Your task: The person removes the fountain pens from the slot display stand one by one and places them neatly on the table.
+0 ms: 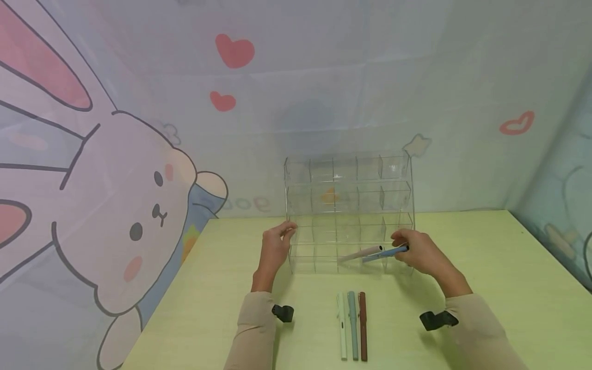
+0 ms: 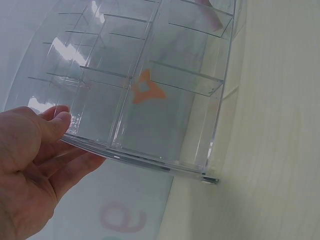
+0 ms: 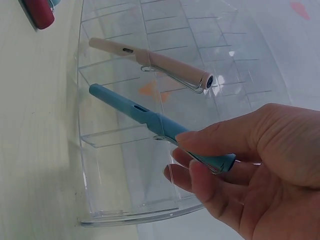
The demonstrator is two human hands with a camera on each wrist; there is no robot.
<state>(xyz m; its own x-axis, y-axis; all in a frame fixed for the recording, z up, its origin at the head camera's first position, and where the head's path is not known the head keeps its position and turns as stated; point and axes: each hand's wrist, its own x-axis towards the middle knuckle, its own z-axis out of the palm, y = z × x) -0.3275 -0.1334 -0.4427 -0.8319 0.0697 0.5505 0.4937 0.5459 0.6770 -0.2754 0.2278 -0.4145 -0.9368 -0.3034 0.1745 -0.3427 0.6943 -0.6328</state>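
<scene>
Cartoon-printed backdrop (image 1: pixel 324 77) stands behind a clear rack (image 1: pixel 346 212) on a green table (image 1: pixel 199 303); a left hand (image 1: pixel 276 247) grips the rack's eight-o'clock edge, a right hand (image 1: pixel 420 252) pinches a blue pen (image 1: pixel 386 254) at four o'clock, a pink pen (image 1: pixel 363 254) at five; three pens (image 1: pixel 353 325) lie at six.

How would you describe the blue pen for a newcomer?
Find the clear rack on the table, then the right hand at its lower right in the head view. That hand holds the blue pen by its capped end. Unlike the pale pink pen beside it, it is blue and held.
</scene>
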